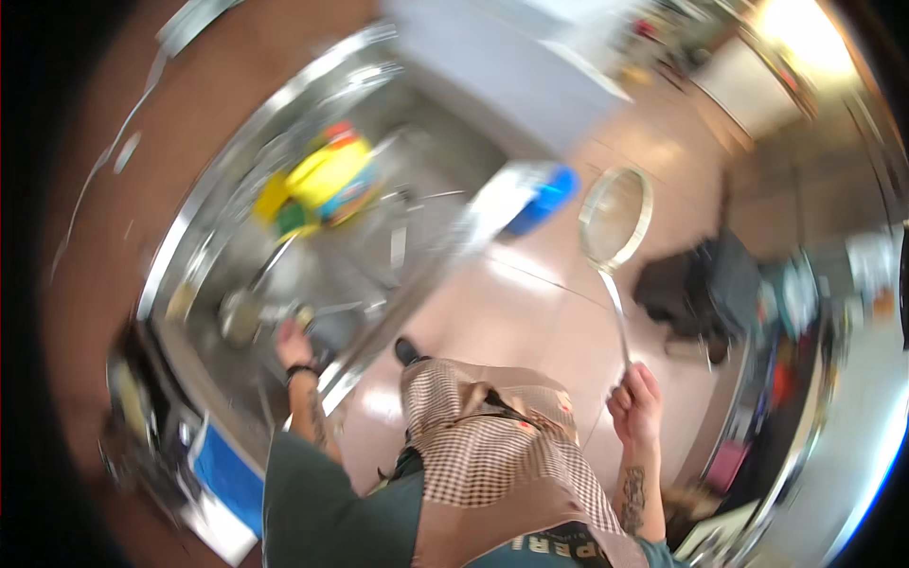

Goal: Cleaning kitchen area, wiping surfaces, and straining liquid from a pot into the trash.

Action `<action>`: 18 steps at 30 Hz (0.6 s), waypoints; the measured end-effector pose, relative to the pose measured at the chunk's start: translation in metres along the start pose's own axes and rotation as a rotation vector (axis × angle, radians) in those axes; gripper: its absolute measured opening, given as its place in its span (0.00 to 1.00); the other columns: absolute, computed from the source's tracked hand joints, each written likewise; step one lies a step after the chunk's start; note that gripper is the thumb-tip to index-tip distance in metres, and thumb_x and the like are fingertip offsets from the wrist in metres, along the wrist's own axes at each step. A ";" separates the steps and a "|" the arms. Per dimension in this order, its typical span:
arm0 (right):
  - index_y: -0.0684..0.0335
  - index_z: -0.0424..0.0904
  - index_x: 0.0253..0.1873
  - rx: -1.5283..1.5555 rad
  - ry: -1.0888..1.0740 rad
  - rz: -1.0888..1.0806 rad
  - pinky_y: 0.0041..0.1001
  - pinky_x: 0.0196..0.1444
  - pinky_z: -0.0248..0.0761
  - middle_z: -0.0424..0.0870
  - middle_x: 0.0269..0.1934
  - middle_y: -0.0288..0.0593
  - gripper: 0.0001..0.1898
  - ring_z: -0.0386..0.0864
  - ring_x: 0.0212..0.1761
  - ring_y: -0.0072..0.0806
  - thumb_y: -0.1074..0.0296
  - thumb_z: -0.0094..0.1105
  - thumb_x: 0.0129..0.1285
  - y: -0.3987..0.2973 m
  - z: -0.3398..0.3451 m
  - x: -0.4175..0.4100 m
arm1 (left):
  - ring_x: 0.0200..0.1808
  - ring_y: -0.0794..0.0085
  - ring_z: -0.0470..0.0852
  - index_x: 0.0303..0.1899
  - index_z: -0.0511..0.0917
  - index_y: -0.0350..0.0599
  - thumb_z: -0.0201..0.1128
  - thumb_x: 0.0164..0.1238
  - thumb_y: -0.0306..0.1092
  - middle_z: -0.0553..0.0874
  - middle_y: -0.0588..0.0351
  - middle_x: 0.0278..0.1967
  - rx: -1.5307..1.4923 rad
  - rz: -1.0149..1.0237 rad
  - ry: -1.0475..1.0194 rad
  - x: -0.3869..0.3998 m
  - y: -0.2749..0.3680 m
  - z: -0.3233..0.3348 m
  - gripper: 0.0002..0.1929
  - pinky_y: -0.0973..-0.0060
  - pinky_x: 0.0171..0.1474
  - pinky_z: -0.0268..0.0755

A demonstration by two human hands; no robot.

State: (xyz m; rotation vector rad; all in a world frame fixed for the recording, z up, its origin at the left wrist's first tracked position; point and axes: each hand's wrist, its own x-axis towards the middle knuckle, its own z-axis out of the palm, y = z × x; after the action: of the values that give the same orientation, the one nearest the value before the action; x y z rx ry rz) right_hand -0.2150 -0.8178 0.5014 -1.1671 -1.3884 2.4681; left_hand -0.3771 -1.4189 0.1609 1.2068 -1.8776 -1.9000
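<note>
My right hand [637, 405] grips the long thin handle of a round strainer [616, 219], held up over the tiled floor, its hoop tilted. Over the metal sink [426, 287] is my left hand [292, 344], with a dark band at the wrist. A small yellowish thing [304, 317] is at its fingertips; blur hides whether the hand holds it. Close by in the sink lies a round-headed utensil [240, 317] that looks like a ladle. Farther in are a yellow bottle [332, 177] with a red cap and a green-and-yellow sponge [292, 219].
A blue object [545, 201] is at the sink's right edge. Beyond the sink stands a large pale box-like unit [511, 71]. A black bag-like heap [699, 284] is to the right, before shelving with a pink item [727, 465]. At lower left is a blue-and-white object [227, 461].
</note>
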 end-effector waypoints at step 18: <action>0.60 0.73 0.51 0.536 0.707 -0.410 0.19 0.18 0.56 0.68 0.21 0.31 0.05 0.61 0.15 0.18 0.68 0.52 0.77 -0.135 -0.594 -0.059 | 0.35 0.70 0.86 0.54 0.79 0.39 0.65 0.72 0.40 0.86 0.54 0.38 1.330 0.150 -1.522 -0.528 -0.153 0.432 0.17 0.72 0.39 0.79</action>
State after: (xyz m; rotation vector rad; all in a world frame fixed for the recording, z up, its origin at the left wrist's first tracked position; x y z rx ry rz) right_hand 0.1746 -0.3474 0.4598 -1.2640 -0.6299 1.7109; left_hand -0.2646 -0.7287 0.1662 -0.8919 -4.0015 -1.2213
